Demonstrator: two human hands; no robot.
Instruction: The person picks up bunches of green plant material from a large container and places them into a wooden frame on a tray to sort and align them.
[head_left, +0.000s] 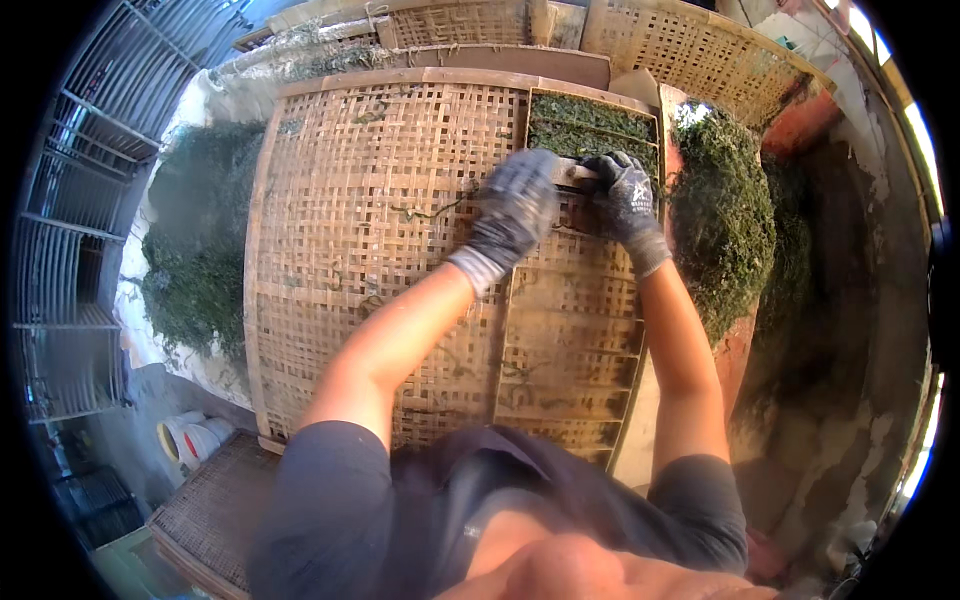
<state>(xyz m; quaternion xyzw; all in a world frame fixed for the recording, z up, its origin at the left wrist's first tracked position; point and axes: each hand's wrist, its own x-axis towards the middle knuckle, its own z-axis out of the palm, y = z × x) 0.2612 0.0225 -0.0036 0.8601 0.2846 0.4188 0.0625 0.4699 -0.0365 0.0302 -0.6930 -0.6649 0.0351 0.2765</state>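
Observation:
My left hand (517, 195), in a dark work glove with a pale cuff, is blurred at the left end of a short wooden block (572, 175). Whether its fingers grip the block I cannot tell. My right hand (628, 187), gloved alike, has its fingers curled over the block's right end. Both hands are above a narrow divided wooden frame (504, 330) lying on a woven bamboo mat (375, 225). Shredded green plant material (589, 124), perhaps seaweed, fills the frame's far compartments. Bamboo weave shows through the nearer ones.
A large green heap (724, 217) lies right of the mat, and another heap (199, 247) lies on white sheeting at left. More woven bamboo panels (697, 56) stand along the far side. Metal racks (67, 247) and white buckets (196, 437) are at left.

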